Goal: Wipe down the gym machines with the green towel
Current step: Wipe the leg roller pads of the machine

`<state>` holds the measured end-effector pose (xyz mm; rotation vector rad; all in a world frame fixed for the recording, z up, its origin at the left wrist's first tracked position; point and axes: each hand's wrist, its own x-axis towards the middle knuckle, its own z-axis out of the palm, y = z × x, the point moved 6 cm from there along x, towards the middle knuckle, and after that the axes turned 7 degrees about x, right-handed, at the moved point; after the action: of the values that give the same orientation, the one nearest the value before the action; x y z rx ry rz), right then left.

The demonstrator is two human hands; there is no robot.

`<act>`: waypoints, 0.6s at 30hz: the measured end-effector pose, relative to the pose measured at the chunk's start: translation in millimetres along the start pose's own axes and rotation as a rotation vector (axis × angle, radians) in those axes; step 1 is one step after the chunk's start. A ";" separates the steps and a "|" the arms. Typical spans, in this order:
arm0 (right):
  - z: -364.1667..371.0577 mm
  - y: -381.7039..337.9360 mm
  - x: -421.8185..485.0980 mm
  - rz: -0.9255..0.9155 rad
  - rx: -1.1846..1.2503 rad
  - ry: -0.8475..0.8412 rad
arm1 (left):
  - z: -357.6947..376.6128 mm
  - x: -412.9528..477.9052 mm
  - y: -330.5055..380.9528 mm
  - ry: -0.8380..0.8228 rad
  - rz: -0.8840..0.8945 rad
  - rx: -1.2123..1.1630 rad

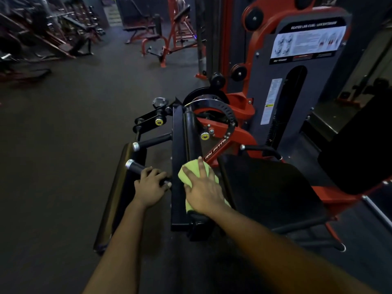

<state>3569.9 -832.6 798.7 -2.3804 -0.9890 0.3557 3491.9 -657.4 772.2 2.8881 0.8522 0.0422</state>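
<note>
The green towel (196, 172) is pressed flat against a black roller pad (192, 134) of the leg machine (297, 81) by the right hand (202, 190), fingers spread wide. At nine o'clock of it, a black handle (139, 167) is gripped by the left hand (150, 185), fingers curled around it.

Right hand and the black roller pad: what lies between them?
In the head view, the green towel lies between the flat right hand and the black roller pad.
</note>
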 end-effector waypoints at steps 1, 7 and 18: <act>-1.7 -1.2 11.2 0.012 -0.014 -0.009 | -0.2 -0.5 0.4 0.001 0.005 0.001; 5.7 -9.4 -12.9 -0.064 -0.231 -0.051 | -0.3 -0.4 -4.1 0.019 0.026 -0.013; -35.6 1.8 44.1 -0.009 0.331 0.176 | -43.0 0.9 6.7 0.005 0.005 -0.374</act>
<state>3616.9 -815.4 825.4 -2.0677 -0.7924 0.2767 3493.5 -657.4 815.7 2.5410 0.7457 0.1883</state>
